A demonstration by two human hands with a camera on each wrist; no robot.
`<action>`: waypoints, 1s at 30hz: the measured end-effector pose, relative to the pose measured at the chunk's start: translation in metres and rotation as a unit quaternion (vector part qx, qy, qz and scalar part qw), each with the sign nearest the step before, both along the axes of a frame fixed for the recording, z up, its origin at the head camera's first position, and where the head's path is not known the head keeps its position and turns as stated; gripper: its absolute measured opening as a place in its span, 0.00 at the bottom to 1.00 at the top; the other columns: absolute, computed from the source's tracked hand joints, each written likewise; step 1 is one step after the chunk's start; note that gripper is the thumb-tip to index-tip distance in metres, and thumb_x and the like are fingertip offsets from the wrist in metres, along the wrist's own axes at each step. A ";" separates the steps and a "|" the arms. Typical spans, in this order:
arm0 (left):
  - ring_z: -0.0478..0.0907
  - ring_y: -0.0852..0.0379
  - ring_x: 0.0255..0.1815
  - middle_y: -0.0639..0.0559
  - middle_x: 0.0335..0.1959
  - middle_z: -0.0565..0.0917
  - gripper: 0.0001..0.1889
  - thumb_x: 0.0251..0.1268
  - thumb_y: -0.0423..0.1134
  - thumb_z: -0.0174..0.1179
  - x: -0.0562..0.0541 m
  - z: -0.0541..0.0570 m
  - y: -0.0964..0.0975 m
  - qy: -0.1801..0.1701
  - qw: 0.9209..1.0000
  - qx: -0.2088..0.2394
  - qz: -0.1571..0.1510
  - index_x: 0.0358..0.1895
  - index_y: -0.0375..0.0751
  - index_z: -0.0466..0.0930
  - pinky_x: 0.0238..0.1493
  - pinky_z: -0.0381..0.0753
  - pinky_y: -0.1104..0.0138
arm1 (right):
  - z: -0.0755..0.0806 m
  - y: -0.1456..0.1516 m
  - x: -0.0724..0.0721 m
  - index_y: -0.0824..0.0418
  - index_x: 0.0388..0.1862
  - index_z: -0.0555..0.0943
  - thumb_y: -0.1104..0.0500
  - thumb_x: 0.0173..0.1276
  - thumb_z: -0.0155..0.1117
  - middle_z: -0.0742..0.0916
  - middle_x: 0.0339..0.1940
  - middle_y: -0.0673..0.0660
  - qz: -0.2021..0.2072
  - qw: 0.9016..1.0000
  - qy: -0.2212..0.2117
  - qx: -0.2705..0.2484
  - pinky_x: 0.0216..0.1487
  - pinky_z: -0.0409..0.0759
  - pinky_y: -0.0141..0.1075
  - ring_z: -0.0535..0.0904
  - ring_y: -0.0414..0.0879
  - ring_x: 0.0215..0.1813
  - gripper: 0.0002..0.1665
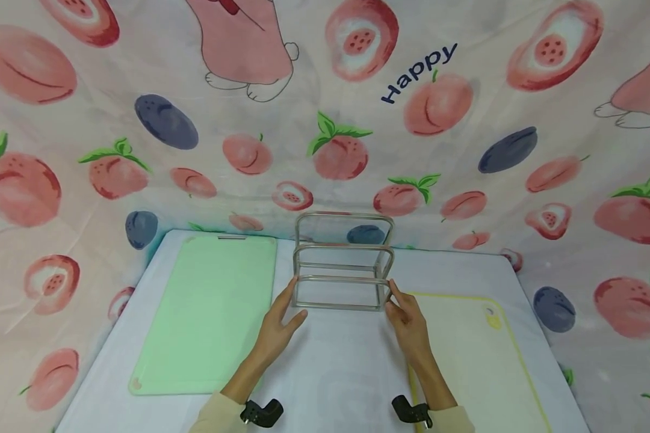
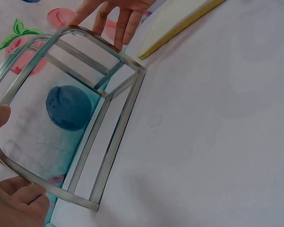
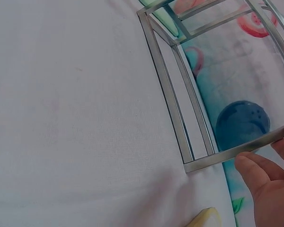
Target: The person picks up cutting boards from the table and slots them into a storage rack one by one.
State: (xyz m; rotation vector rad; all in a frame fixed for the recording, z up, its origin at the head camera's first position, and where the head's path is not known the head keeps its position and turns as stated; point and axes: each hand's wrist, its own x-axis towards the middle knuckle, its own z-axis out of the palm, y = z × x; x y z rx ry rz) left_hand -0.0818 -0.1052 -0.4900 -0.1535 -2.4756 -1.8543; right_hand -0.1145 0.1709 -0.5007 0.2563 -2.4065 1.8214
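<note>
A silver metal wire rack (image 1: 341, 279) with several upright rounded hoops stands at the middle of the white table, between both hands. My left hand (image 1: 273, 337) touches its left side with extended fingers, the thumb held away from the fingers. On the opposite side my right hand (image 1: 410, 328) has its fingertips against the outer bar. The right wrist view shows these fingertips (image 3: 248, 163) along the rack's end hoop. Seen from the left wrist, the base bars (image 2: 119, 139) lie close over the table, and the right hand's fingers are spread at the far end.
A light green cutting board (image 1: 211, 313) lies flat on the left of the table. To the right lies a whitish board with a yellow edge (image 1: 466, 361), partly under the right forearm. Behind the table hangs a fruit-printed cloth (image 1: 281, 138).
</note>
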 end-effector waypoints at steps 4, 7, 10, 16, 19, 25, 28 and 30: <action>0.49 0.41 0.74 0.43 0.74 0.55 0.34 0.70 0.33 0.56 -0.001 0.001 0.000 -0.001 1.000 -0.003 -0.004 0.76 0.44 0.52 0.68 0.54 0.47 | 0.000 0.002 0.001 0.66 0.70 0.65 0.69 0.70 0.56 0.71 0.56 0.74 0.013 1.000 -0.006 -0.015 0.47 0.73 0.24 0.73 0.67 0.57 0.30; 0.52 0.41 0.73 0.45 0.74 0.56 0.33 0.70 0.33 0.55 -0.002 0.001 -0.002 -0.002 1.000 -0.006 -0.003 0.75 0.46 0.53 0.68 0.56 0.47 | -0.001 0.002 0.001 0.66 0.71 0.62 0.70 0.70 0.55 0.69 0.58 0.73 0.023 0.999 -0.016 -0.020 0.53 0.75 0.30 0.69 0.70 0.61 0.31; 0.56 0.39 0.71 0.44 0.74 0.57 0.32 0.70 0.32 0.55 -0.002 -0.002 -0.005 0.006 1.000 -0.002 -0.001 0.75 0.44 0.54 0.67 0.59 0.48 | -0.003 0.000 0.004 0.66 0.72 0.60 0.70 0.70 0.57 0.69 0.60 0.71 0.026 1.000 -0.007 -0.001 0.59 0.72 0.47 0.66 0.70 0.64 0.33; 0.64 0.30 0.64 0.31 0.67 0.64 0.30 0.68 0.25 0.54 -0.001 -0.013 -0.014 0.047 0.998 0.034 0.027 0.71 0.29 0.55 0.62 0.63 0.43 | -0.008 -0.009 0.008 0.69 0.70 0.65 0.71 0.68 0.58 0.71 0.62 0.70 -0.029 0.996 0.075 0.043 0.58 0.70 0.57 0.69 0.69 0.61 0.31; 0.65 0.29 0.62 0.30 0.64 0.67 0.28 0.67 0.23 0.53 0.001 -0.019 -0.024 0.064 0.995 0.046 0.055 0.69 0.26 0.58 0.61 0.64 0.41 | -0.019 -0.013 0.009 0.67 0.66 0.70 0.72 0.68 0.58 0.73 0.59 0.66 -0.072 0.991 0.107 0.045 0.58 0.74 0.45 0.72 0.62 0.58 0.27; 0.67 0.35 0.63 0.33 0.63 0.69 0.26 0.69 0.27 0.54 0.004 -0.045 -0.059 0.075 0.991 0.039 0.108 0.69 0.30 0.61 0.61 0.65 0.45 | -0.031 -0.029 0.015 0.67 0.56 0.76 0.72 0.67 0.59 0.79 0.50 0.61 -0.085 0.985 0.146 0.037 0.51 0.74 0.26 0.75 0.52 0.51 0.18; 0.67 0.39 0.63 0.36 0.63 0.70 0.25 0.70 0.30 0.54 0.005 -0.058 -0.078 0.075 0.988 0.021 0.130 0.69 0.32 0.62 0.61 0.67 0.52 | -0.022 -0.044 0.021 0.69 0.50 0.78 0.73 0.66 0.59 0.82 0.45 0.62 -0.065 0.986 0.150 0.032 0.48 0.77 0.28 0.78 0.53 0.47 0.13; 0.67 0.40 0.63 0.37 0.63 0.70 0.25 0.70 0.30 0.54 0.007 -0.062 -0.089 0.071 0.986 0.013 0.147 0.68 0.32 0.63 0.61 0.69 0.60 | -0.015 -0.057 0.027 0.71 0.47 0.79 0.73 0.66 0.59 0.83 0.43 0.64 -0.045 0.988 0.146 0.024 0.46 0.78 0.31 0.79 0.55 0.46 0.11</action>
